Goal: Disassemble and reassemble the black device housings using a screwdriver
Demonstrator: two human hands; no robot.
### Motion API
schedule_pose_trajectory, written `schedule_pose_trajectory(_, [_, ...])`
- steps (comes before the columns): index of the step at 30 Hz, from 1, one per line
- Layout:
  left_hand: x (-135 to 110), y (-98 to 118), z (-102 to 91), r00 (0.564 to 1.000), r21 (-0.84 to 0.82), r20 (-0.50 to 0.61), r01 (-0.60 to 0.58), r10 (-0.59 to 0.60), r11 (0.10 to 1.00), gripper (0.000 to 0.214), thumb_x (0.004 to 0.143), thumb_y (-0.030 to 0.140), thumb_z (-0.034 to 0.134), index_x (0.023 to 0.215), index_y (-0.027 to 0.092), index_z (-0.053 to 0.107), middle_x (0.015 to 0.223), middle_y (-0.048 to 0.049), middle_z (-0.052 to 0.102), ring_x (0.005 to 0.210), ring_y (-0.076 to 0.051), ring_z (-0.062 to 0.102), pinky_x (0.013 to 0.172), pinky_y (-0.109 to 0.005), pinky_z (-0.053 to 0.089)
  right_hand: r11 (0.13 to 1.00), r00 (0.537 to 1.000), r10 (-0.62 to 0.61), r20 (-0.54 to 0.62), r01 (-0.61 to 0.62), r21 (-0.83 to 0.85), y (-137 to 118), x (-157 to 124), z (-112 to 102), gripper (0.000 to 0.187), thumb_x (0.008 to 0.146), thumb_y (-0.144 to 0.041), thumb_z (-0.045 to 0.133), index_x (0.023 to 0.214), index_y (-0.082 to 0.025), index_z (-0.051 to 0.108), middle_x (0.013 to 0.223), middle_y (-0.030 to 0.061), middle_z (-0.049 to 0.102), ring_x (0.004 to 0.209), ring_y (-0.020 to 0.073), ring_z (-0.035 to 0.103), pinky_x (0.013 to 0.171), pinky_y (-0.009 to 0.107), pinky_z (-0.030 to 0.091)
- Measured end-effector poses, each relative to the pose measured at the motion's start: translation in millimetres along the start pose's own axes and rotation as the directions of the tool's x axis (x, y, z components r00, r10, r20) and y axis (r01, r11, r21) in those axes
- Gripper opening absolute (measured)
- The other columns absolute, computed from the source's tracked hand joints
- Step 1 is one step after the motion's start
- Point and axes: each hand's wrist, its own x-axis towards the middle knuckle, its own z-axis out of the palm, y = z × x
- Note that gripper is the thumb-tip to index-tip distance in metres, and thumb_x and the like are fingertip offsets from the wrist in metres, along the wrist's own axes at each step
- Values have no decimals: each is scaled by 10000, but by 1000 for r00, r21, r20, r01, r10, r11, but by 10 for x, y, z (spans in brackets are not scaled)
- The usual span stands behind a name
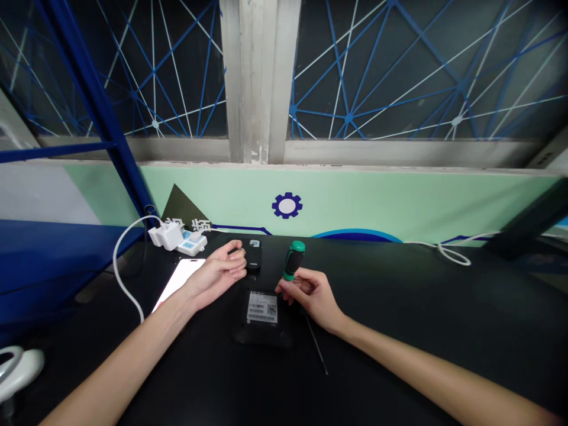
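A black flat device [262, 331] with a white label and QR code lies label-up on the black table. My right hand [310, 293] is closed round a screwdriver [294, 261] with a green and black handle. The handle points up and away, and the thin shaft comes out under the palm toward the lower right. The fingertips of this hand are at the device's upper right corner. My left hand [219, 273] hovers beyond the device's upper left, fingers curled in toward the thumb; whatever they may hold is hidden. Beside its fingertips lies a black box-like object [254, 255].
A phone with a bright screen [180, 281] lies under my left forearm. Behind it are a power strip [193, 244], a white charger [166, 235] and its cable [116, 260]. A white rounded object [22, 373] is at the far left. Another white cable [452, 254] lies at the back right.
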Motion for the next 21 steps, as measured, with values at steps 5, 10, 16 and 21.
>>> schedule_pose_trajectory(5, [-2, 0, -18, 1000, 6, 20, 2, -2, 1000, 299, 751, -20, 732, 937, 156, 578, 732, 62, 377, 572, -53, 333, 541, -183, 326, 1000, 1000, 8, -3, -8, 5, -2, 2, 1, 386, 787, -517, 788, 684, -166, 664, 685, 58, 730, 517, 121, 596, 483, 246, 513])
schedule_pose_trajectory(10, [-4, -3, -39, 999, 13, 48, 4, -5, 1000, 315, 741, -39, 726, 928, 161, 569, 744, 59, 386, 566, -53, 335, 536, -189, 319, 1000, 1000, 14, -4, -14, 17, -6, -3, 2, 393, 785, -517, 789, 672, -165, 654, 700, 59, 731, 530, 121, 602, 493, 247, 513])
schedule_pose_trajectory(16, [-3, 2, -19, 999, 2, 52, -8, 8, 1000, 303, 750, -25, 736, 906, 161, 556, 733, 63, 370, 569, -54, 334, 537, -191, 312, 1000, 1000, 19, -5, -19, 23, 2, -4, -3, 349, 781, -488, 804, 807, -167, 669, 704, 46, 729, 558, 135, 634, 508, 249, 530])
schedule_pose_trajectory(21, [-2, 5, -20, 998, 12, 68, -7, 6, 1000, 286, 758, -12, 735, 887, 164, 551, 738, 61, 374, 572, -57, 329, 540, -194, 312, 1000, 1000, 8, 0, -8, 18, 0, 0, -4, 344, 780, -467, 812, 806, -183, 620, 699, 41, 746, 560, 138, 648, 524, 256, 542])
